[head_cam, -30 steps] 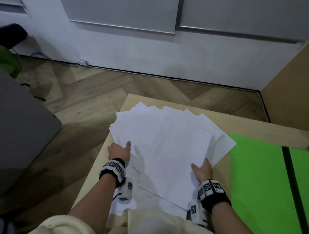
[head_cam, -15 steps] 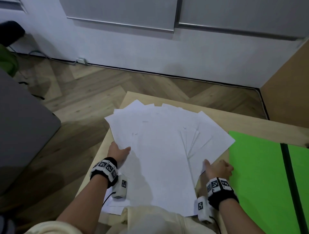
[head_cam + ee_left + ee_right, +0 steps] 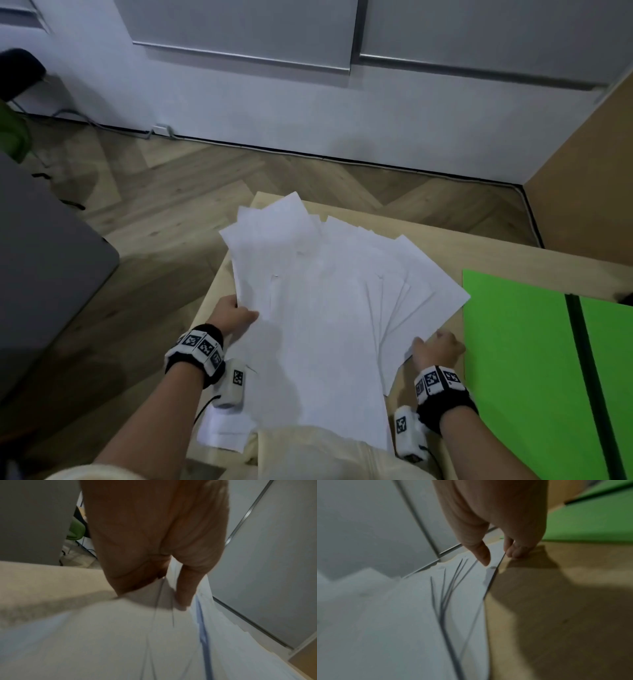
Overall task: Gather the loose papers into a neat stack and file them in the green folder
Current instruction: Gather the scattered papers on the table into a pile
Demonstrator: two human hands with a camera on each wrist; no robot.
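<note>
A fan of white papers [image 3: 318,308] lies on the wooden table [image 3: 496,253], corners splayed at the far end and to the right. My left hand [image 3: 246,313] grips the fan's left edge; in the left wrist view the thumb [image 3: 183,595] lies on top of the papers [image 3: 120,642], with the fingers hidden under them. My right hand [image 3: 424,342] holds the fan's right edge, thumb [image 3: 481,553] over the papers [image 3: 402,615] and curled fingers [image 3: 517,551] at the edge on the table. The green folder [image 3: 520,359] lies open, flat, just right of my right hand.
One sheet [image 3: 222,431] pokes out near the front left corner, beneath my left wrist. The table's left edge drops to a wooden floor [image 3: 171,212]. A grey block [image 3: 51,274] stands at the left, a wooden panel [image 3: 582,171] at the right.
My right hand has left the top of the sheets and slid right to the fan's outer edge. My left hand has closed on the left edge. The right-hand sheets have drawn inward.
</note>
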